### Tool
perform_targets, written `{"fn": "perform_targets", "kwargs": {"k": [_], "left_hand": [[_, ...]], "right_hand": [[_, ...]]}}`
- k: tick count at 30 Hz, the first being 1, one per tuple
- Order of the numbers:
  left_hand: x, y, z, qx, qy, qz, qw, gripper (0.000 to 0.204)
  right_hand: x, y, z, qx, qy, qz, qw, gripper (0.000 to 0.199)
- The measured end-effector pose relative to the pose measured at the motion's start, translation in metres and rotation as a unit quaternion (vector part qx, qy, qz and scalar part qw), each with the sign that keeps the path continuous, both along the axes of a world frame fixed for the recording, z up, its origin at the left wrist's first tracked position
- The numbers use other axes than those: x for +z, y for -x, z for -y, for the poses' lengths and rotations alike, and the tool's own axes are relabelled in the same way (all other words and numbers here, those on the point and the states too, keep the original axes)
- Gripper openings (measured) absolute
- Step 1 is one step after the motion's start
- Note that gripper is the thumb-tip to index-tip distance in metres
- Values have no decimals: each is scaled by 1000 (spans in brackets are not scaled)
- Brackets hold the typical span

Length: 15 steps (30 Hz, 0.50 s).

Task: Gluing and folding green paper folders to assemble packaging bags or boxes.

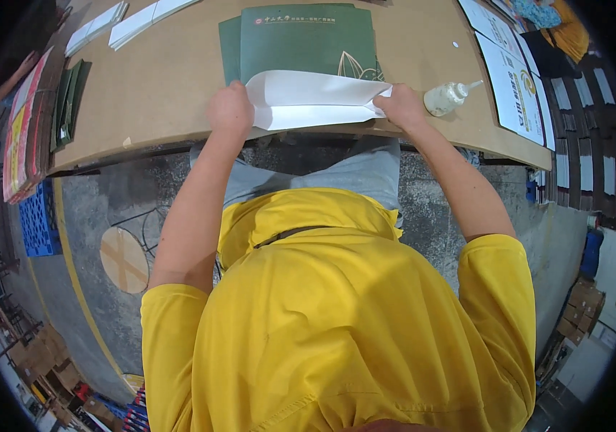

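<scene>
From my end I've got the left hand (230,108) and right hand (400,106) closed on opposite ends of a white sheet (315,108), creased lengthwise, at the table's (157,86) near edge. Left fingertips are hidden, so I can't tell how firm that hold is. Uneven pull could skew the crease or wrinkle the sheet. Green folders (301,47) lie just beyond; pushing the sheet forward might shift them. Glue bottle (445,99) stands just beside the right hand: a stray elbow or wrist swing could tip it and smear glue.
</scene>
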<state>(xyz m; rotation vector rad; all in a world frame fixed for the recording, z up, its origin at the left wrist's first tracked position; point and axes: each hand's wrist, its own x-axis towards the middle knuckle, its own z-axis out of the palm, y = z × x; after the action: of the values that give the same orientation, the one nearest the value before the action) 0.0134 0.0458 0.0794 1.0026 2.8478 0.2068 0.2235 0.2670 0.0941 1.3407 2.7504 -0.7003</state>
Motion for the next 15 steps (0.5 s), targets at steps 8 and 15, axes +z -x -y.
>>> {"fn": "perform_targets", "kwargs": {"k": [8,15], "left_hand": [[6,-11,-3,9,7,6,1000,17],[3,-13,-5,2,6,1,1000,16]], "right_hand": [[-4,-5,-2,-12,14,5,1000,46],[-4,2,2,-8,-65,30,997,37]]}}
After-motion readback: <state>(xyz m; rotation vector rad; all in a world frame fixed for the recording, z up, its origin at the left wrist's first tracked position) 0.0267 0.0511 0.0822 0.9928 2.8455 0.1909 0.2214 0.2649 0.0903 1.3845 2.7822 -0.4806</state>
